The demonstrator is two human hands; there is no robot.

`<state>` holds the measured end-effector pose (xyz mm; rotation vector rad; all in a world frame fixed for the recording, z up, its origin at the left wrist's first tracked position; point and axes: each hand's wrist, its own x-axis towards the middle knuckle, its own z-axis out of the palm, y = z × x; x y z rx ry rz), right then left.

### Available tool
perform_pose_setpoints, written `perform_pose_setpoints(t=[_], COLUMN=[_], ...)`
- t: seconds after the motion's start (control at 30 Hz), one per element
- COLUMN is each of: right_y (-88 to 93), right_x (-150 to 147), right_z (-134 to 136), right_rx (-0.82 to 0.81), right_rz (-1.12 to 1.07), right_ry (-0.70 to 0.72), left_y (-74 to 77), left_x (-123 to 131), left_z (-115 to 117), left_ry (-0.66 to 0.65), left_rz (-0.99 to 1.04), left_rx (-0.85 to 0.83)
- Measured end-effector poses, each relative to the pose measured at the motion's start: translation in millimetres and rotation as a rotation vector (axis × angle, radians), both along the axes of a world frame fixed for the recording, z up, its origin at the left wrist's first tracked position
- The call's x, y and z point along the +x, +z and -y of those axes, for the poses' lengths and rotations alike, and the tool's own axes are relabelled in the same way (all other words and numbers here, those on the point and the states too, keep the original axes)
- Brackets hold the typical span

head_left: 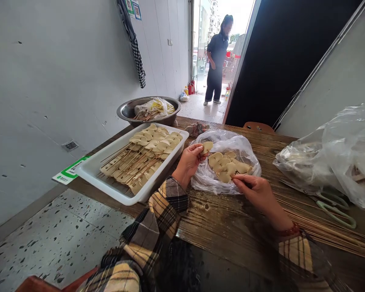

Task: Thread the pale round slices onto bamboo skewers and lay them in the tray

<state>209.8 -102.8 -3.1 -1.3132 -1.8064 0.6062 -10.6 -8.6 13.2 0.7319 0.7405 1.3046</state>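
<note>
I watched my left hand (pixel 190 160) pinch one pale, smooth, mushroom-shaped slice (pixel 207 147) just above the crumpled clear bag (pixel 228 140), which sat mid-way across the wet, grained wooden surface (pixel 231 219). My right hand (pixel 255 190) pinched a thin skewer (pixel 226 172) loaded with similar flat slices over the bag. To the left, a white plastic tray (pixel 91 170) held filled sticks. Beyond it stood a steel bowl (pixel 127 111). Loose bamboo sticks (pixel 322 229) lay to the right.

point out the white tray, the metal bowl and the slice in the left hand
white tray (pixel 93 164), head view, bare left inner wall
metal bowl (pixel 126 110), head view, bare left inner wall
slice (pixel 207 147), head view, its middle, pinched by left hand (pixel 190 160)
</note>
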Motion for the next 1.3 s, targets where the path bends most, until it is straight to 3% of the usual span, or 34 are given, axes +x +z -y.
perform_pose_setpoints(t=[0.27,0.83,1.1,1.3], right_y=[-4.0,-5.3,-5.2,-4.0], right_x=[-2.7,-3.1,-2.3,-4.0], right_z=[0.3,-1.2,-3.0,-2.3], right_rx=[-0.002,-0.05,-0.053,-0.114], right_rz=[0.003,-0.022,-0.06,-0.139], right_ry=[-0.043,-0.027,-0.027,-0.056], left_y=[-0.6,-4.6,-4.2,1.7], left_x=[5.3,8.3,10.1,11.1], left_z=[2.4,-1.4,0.3,6.7], left_ry=[-0.005,0.191,0.148,0.042], left_rz=[-0.023,-0.322,-0.344,-0.313], left_rx=[0.005,0.268,0.272,0.234])
